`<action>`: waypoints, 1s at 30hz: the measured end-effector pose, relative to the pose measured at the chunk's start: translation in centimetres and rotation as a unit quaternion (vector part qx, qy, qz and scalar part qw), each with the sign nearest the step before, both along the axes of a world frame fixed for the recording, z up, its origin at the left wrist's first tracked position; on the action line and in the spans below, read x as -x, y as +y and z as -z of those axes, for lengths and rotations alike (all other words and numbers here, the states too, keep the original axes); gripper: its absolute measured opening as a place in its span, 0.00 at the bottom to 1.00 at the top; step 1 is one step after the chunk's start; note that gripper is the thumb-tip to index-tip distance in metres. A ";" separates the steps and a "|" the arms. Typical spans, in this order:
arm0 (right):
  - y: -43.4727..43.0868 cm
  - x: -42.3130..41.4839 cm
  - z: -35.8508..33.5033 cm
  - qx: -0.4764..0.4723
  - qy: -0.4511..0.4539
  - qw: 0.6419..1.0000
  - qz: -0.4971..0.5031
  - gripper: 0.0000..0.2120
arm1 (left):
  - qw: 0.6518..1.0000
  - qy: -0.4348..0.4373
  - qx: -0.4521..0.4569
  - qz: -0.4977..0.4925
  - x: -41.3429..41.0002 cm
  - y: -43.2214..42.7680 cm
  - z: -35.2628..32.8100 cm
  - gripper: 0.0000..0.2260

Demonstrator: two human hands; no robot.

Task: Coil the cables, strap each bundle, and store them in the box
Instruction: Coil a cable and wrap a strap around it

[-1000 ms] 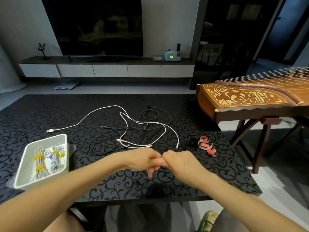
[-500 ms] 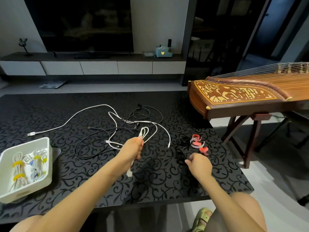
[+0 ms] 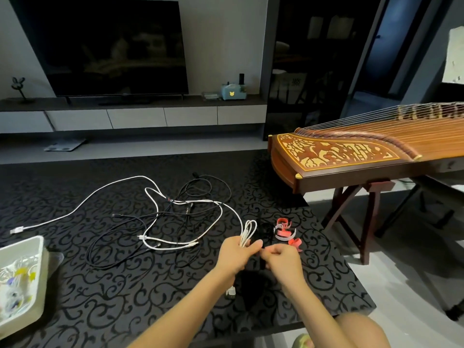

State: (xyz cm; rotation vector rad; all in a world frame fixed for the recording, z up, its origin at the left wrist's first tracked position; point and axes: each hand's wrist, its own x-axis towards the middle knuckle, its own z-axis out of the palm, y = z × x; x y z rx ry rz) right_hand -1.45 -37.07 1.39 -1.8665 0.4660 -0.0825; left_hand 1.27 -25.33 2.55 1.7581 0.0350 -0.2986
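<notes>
1. The folded white cable bundle (image 3: 248, 232) is in my left hand (image 3: 234, 256), just above the near right part of the table (image 3: 125, 292). Its loops stick up past the fingers, and the fingers are curled round it in a closed grip.
2. One plug end (image 3: 231, 293) of that cable hangs below the left hand, close over the tabletop.
3. My right hand (image 3: 285, 263) is right beside the left, almost touching it. Its fingers are curled, and thumb and forefinger pinch a black strap (image 3: 262, 262) that runs up and down between the two hands. I cannot tell whether the strap already goes round the bundle.
4. Just beyond the hands, red straps (image 3: 285, 229) lie curled on the table. A small dark heap (image 3: 266, 228) sits beside them, too dim for me to make out.
5. Further left and back, a loose white cable (image 3: 120, 187) and black cables (image 3: 208, 187) lie tangled together on the table, uncoiled.
6. At the table's left edge stands the white box (image 3: 25, 243), well apart from the hands. Inside are strapped bundles (image 3: 20, 277) with yellow ties.
7. The table has a black scroll pattern.
8. To the right, off the table, a wooden zither (image 3: 351, 156) rests on a stand.
9. Against the far wall there is a dark television (image 3: 113, 46) above a low cabinet (image 3: 150, 118).
</notes>
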 end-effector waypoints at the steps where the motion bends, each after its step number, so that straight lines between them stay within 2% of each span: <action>1: 0.1 0.1 -0.1 -0.033 0.004 0.999 0.000 0.12 | 1.000 -0.007 -0.005 -0.004 -0.1 -0.1 0.3 0.17; 3: -0.4 -0.1 0.0 -0.099 0.016 0.995 0.013 0.12 | 1.000 -0.007 -0.010 -0.003 -0.6 0.2 0.7 0.12; 5: -0.9 -0.4 0.5 -0.094 0.032 0.995 0.028 0.11 | 1.000 0.014 -0.010 0.011 -0.9 0.8 0.7 0.12; 8: -1.1 -1.3 1.3 0.077 0.052 0.995 0.021 0.08 | 0.996 0.023 -0.061 0.060 -0.8 1.6 0.8 0.14; 10: -1.3 -1.8 1.4 0.226 0.064 0.972 0.022 0.07 | 0.993 0.033 -0.081 0.073 -0.6 2.0 0.7 0.14; 12: -2.1 -2.2 1.8 0.306 0.059 0.949 0.044 0.13 | 0.994 0.052 -0.073 0.067 -0.8 2.8 0.1 0.14; 17: -2.7 -2.0 3.4 0.389 0.091 0.916 -0.035 0.09 | 0.986 0.129 0.075 0.075 -1.8 4.9 -2.5 0.14; 19: -2.5 -1.7 3.2 0.456 0.012 0.890 -0.009 0.08 | 0.975 0.148 0.144 0.080 -2.0 5.3 -3.4 0.13; 20: -2.4 -1.4 2.7 0.456 -0.044 0.889 0.006 0.08 | 0.967 0.158 0.181 0.080 -2.0 5.3 -3.8 0.13; 21: -2.1 -1.1 2.2 0.428 -0.120 0.896 0.023 0.07 | 0.958 0.169 0.216 0.080 -1.9 5.4 -4.3 0.13; 23: -0.4 -0.1 -1.0 0.223 -0.206 0.952 -0.029 0.05 | 0.943 0.179 0.264 0.090 -1.4 5.3 -5.3 0.10; 25: 1.5 0.6 -3.8 0.045 -0.184 0.975 -0.114 0.07 | 0.940 0.170 0.278 0.106 -0.9 5.1 -6.0 0.09; 27: 2.9 0.9 -5.4 0.001 -0.185 0.973 -0.139 0.08 | 0.940 0.155 0.282 0.111 -0.5 5.2 -6.6 0.10; 30: 3.6 1.3 -6.9 -0.097 -0.183 0.973 -0.105 0.08 | 0.943 0.133 0.290 0.093 -0.1 5.9 -7.5 0.10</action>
